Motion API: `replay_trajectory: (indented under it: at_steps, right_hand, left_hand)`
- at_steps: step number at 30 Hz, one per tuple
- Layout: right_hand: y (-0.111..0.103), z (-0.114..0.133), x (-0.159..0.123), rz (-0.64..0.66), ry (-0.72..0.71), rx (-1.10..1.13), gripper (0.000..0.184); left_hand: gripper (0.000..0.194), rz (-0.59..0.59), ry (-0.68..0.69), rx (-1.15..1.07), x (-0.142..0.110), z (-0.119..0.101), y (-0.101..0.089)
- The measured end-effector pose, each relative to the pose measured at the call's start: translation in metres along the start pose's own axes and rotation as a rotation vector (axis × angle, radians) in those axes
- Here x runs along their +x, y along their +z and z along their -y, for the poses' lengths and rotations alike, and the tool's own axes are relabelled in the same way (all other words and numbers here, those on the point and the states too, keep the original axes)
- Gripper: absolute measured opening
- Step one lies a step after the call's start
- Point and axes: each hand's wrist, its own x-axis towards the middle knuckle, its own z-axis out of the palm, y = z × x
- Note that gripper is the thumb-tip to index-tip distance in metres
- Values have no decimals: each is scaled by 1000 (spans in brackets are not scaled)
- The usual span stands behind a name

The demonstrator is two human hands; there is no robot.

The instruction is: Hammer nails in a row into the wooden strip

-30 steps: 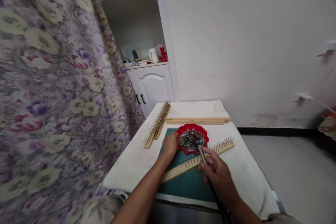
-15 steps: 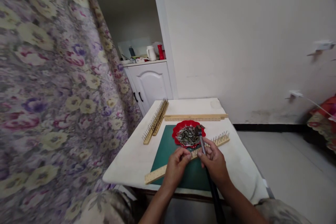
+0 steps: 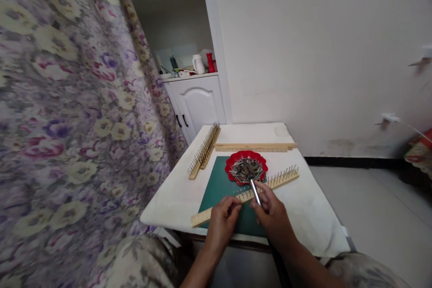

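My right hand (image 3: pixel 274 217) is closed round the handle of a small hammer (image 3: pixel 254 186), whose head hangs over a red dish (image 3: pixel 261 162) full of loose nails. My left hand (image 3: pixel 224 218) is pinched shut just above a long wooden strip (image 3: pixel 285 177). What its fingertips hold is too small to see. That strip lies slantwise across a green cutting mat (image 3: pixel 219 184), with a row of upright nails along its right half.
A second nail-studded strip (image 3: pixel 204 150) lies at the left of the white table (image 3: pixel 175 198); plain wooden strips (image 3: pixel 254 146) lie at the back. A flowered curtain (image 3: pixel 67 121) hangs close on the left. A white cabinet (image 3: pixel 197 103) stands behind, and bare floor (image 3: pixel 371 207) lies to the right.
My left hand left the red dish and came back to the wooden strip near me, now pinched. The hammer stayed in my right hand, its head dipping back over the dish.
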Motion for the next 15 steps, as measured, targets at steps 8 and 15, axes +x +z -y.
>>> replay_trajectory:
  at_steps: [8, 15]
  right_hand:
    - [-11, 10, 3, -30, 43, 51, 48]
    - [-7, 5, 1, 9, 77, 34, 48]
  left_hand:
    - [16, -171, -169, -112, 14, 43, -1]
    - [20, -176, -160, -103, 13, 40, 14]
